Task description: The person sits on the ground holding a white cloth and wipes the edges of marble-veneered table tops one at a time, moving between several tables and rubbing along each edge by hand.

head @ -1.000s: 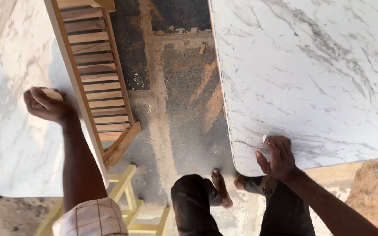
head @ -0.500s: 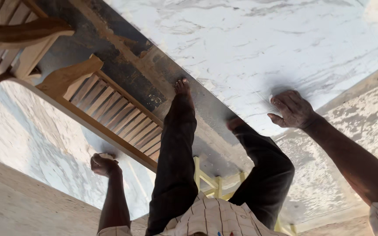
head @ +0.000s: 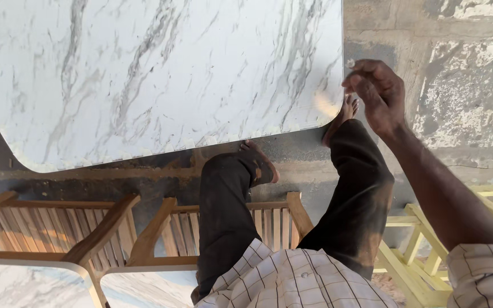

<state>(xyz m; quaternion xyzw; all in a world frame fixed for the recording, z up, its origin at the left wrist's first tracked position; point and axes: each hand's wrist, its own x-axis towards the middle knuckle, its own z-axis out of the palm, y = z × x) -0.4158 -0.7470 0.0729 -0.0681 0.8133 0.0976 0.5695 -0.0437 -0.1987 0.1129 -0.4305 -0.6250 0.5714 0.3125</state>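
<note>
One hand showing, the right hand (head: pixel 375 94): fingers (head: pixel 356 81) curling loosely together w/ a tiny pale bit at the tips, maybe pinched, too small to tell what it is. It's hovering just off the rounded corner of the large white slab w/ grey marble veining (head: pixel 161 74), not touching it as far as I can see. Left hand isn't showing in the head view, so can't tell its state.

Slab is lying flat, filling the upper left of the view, w/ dark concrete floor (head: pixel 292 165) showing past its near edge. Person's bare feet (head: pixel 346 108) are sitting right at that corner & edge, toes close under the rim.

Risk, as I'm judging it: w/ no grip on the slab, any shift or slide is heading for the toes; corner could also chip on the rough floor.

Around: slatted wooden chair frames (head: pixel 58 228) are crowding the space behind the legs, a yellow-painted wooden frame (head: pixel 417 239) is sitting at the right, another marble-look panel (head: pixel 24 285) at bottom left. These are blocking any step back. Patchy grey wall or paving (head: pixel 463 85) at right.
</note>
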